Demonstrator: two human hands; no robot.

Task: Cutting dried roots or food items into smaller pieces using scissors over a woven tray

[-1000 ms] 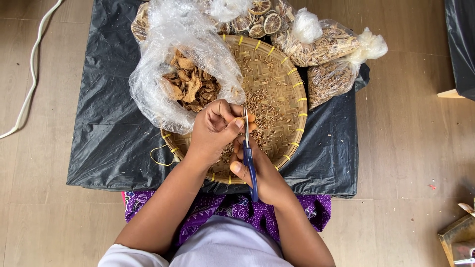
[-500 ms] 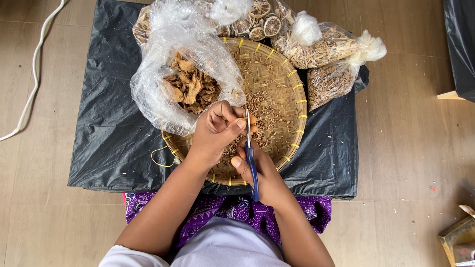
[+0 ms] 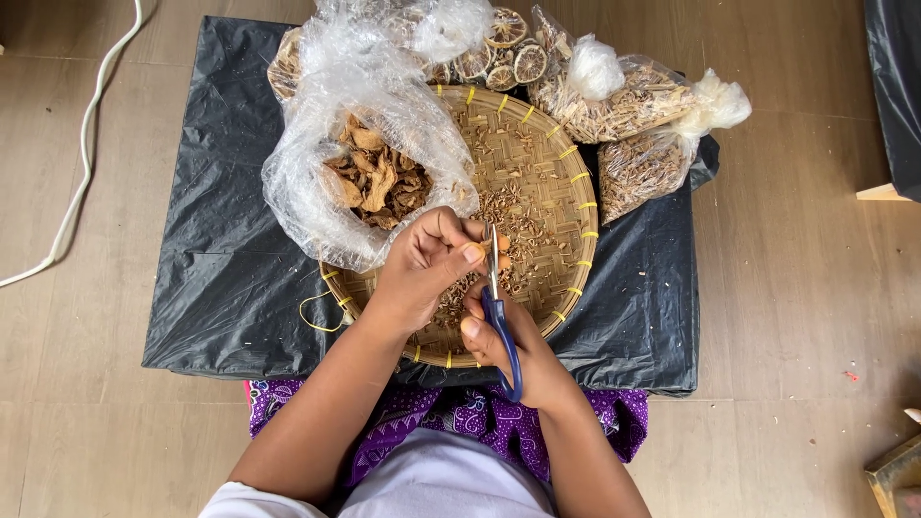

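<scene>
Here, a pair of blue-handled scissors (image 3: 501, 321) is gripped in the right hand (image 3: 518, 350), fingers closed through the loops, blades pointing up toward the left hand (image 3: 427, 264). A small brown dried piece (image 3: 501, 261), mostly hidden, is pinched between the left fingertips just beside the blades. Both hands are held over a round woven bamboo tray (image 3: 556, 182), on which small brown cuttings (image 3: 508, 206) are scattered. An open clear plastic bag of dried brown root pieces (image 3: 369, 177) is resting on the tray's left part. Tied bags of dried herbs (image 3: 624, 115) are seen beyond, all on a black plastic sheet (image 3: 221, 240) on the floor.
</scene>
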